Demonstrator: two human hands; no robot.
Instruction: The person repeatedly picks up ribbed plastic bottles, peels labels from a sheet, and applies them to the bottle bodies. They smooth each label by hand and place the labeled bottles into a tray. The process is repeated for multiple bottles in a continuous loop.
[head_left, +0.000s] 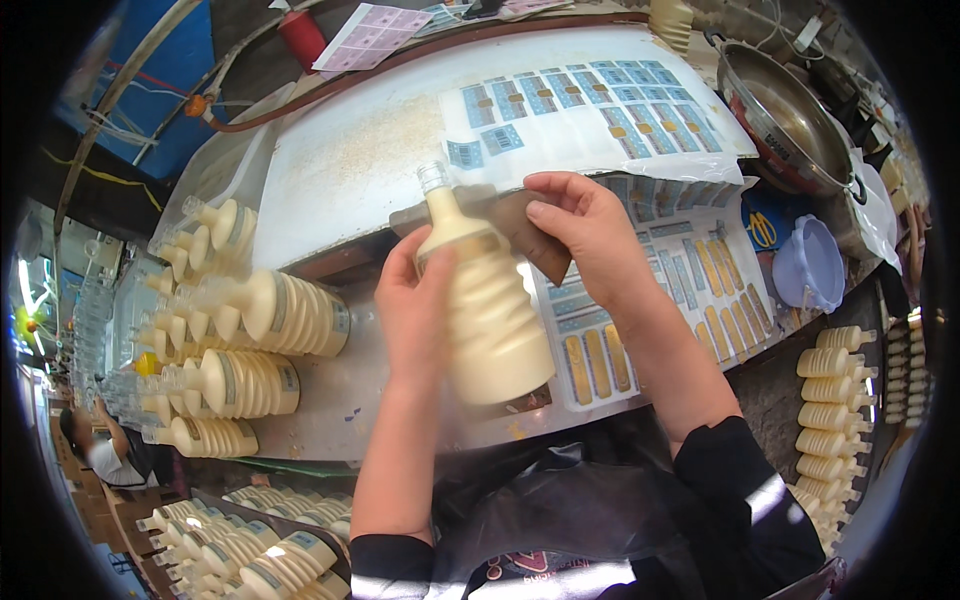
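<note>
At the middle of a crowded worktop [335, 395], seen from above through a round fisheye lens, a person's two bare hands work around a cream-coloured plastic bottle with a wavy, ridged body and a clear narrow neck [500, 325]. The bottle leans, its neck pointing away and slightly left, its base toward the person's body.

The left hand [410, 300] grips the bottle at its shoulder, thumb laid across the front. The right hand [590, 230] is raised just to the bottle's right, thumb and fingers pinching a thin, dark brown flat piece [537, 240]. Its material is unclear, and I cannot tell whether it touches the bottle.

Beyond the hands stretches a broad white board [310, 215] bearing blue rectangular labels [570, 90] in rows. Nearer, to the right, lies a pale backing sheet with long gold labels [603, 360].

Along the left side, similar cream bottles [250, 385] stand grouped closely; more fill the lower left corner and the right edge. At the upper right sits a wide, shallow metal pan [785, 110], with a small pale lavender plastic bucket [812, 265] below it. A red bottle [302, 38] stands at the upper left, beside a pink printed sheet [372, 38].
</note>
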